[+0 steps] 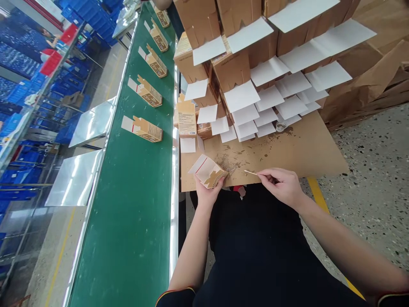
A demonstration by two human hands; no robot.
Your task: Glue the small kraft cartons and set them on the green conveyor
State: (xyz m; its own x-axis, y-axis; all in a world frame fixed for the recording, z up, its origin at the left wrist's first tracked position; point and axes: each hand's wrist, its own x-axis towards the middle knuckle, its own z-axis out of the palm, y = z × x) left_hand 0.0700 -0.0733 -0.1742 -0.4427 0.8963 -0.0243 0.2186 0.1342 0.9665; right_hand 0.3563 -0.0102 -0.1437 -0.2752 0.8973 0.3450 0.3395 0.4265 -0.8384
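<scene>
A box (211,171) and a stick (250,172) were held at the near edge of the desk (297,155).
The left hand (208,192) curled around the box, contents hidden; the right hand (283,186) pinched the stick, fingers nearly closed. A jar (280,126), contents unclear, stood beside cartons (231,71).

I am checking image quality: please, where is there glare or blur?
Head view: glare on the metal panels and the rail beside the belt; blue bins at upper left look soft; the box in the left hand looks sharper.
</scene>
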